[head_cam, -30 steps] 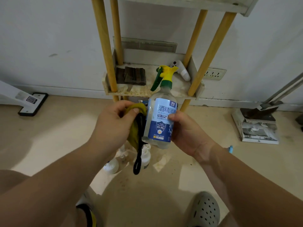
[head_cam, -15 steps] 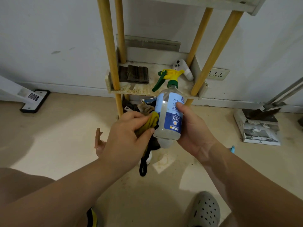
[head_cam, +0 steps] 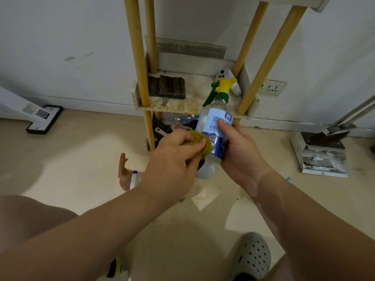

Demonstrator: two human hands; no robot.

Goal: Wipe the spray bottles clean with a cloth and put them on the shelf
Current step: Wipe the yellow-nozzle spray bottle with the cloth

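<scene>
My right hand [head_cam: 241,153] grips a clear spray bottle [head_cam: 213,126] with a blue label and a yellow-and-green trigger head, tilted with its head toward the shelf. My left hand [head_cam: 172,159] presses a yellow cloth [head_cam: 200,142] against the bottle's left side, fingers curled round the cloth. The wooden shelf [head_cam: 182,107] with yellow posts stands just behind the bottle. More spray bottles stand on the floor below my hands: one with a brown trigger [head_cam: 125,175] and a white one [head_cam: 206,170], both partly hidden.
A folded dark cloth [head_cam: 170,87] and a white controller [head_cam: 227,80] lie on the shelf. Clutter sits under the shelf. A dustpan with broom [head_cam: 322,153] stands at right, a white stand base [head_cam: 43,118] at left. My grey clog [head_cam: 251,258] is at the bottom.
My left hand has slid the cloth from the bottle's lower left onto its label side. The bottle has tilted and turned in my right hand, and the view has moved closer to the shelf.
</scene>
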